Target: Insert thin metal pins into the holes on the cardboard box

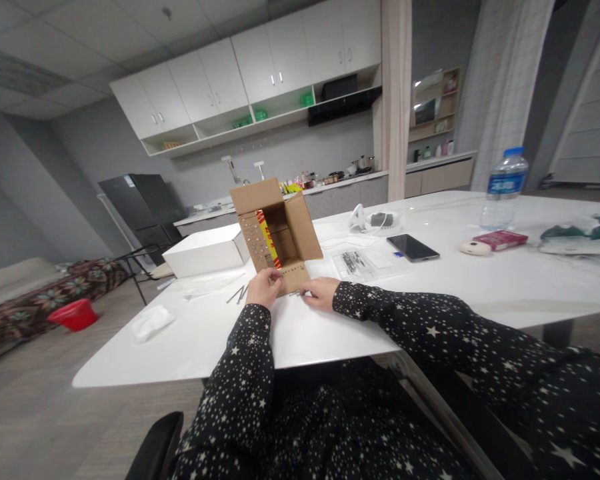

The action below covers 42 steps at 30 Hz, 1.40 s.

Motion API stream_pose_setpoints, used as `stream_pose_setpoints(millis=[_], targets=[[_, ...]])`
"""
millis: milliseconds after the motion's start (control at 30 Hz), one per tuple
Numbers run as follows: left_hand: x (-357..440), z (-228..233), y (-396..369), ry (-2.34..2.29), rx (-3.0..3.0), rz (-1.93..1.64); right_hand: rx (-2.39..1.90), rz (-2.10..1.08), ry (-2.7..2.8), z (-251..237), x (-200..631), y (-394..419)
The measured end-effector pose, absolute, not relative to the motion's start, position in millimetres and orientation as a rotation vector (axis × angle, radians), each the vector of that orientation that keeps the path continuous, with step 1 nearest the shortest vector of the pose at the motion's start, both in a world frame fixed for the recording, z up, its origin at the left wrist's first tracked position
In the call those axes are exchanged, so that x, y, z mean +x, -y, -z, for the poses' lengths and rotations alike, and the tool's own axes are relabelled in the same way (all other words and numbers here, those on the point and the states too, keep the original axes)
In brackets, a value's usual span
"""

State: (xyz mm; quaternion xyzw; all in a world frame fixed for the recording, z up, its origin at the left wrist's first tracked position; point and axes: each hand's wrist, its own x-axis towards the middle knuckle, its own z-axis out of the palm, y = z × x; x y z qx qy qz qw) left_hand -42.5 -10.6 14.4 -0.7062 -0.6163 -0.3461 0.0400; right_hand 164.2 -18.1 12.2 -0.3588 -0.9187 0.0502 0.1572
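Observation:
An open cardboard box [304, 233] lies on its side on the white table, its mouth facing me and its flaps spread. Small roundish pieces dot its left flap [254, 241], beside a yellow and red strip [269, 240]. The lower flap [291, 283] bears a row of small dark spots or holes. At that flap's left edge is my left hand [264, 288], its fingers pinched together; what they hold is too small to tell. My right hand [321, 294] rests at the flap's right corner, fingers curled at tiny metal pieces [295, 293]. Thin dark rods [237, 294] lie left of my left hand.
Left of the cardboard box stands a white box [207, 250], with a crumpled tissue [153, 323] nearer me. To the right are a clear plastic packet [355, 265], a phone [413, 247], a white cabled device [380, 221], a maroon packet [501, 240] and a water bottle [504, 187].

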Motion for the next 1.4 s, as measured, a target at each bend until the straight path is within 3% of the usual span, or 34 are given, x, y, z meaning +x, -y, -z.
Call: stream_pose_setpoints(millis=[433,1033,1400], targets=[[-35,-13,15,1.908,-2.445,0.730,-1.061,-0.148,2.621,-14,162,19],[-31,-15,20,1.912,-2.463,0.529,-1.034,-0.141,2.622,-13,163,18],[-34,-11,13,1.928,-2.267,0.779,-1.051,-0.147,2.613,-12,163,18]])
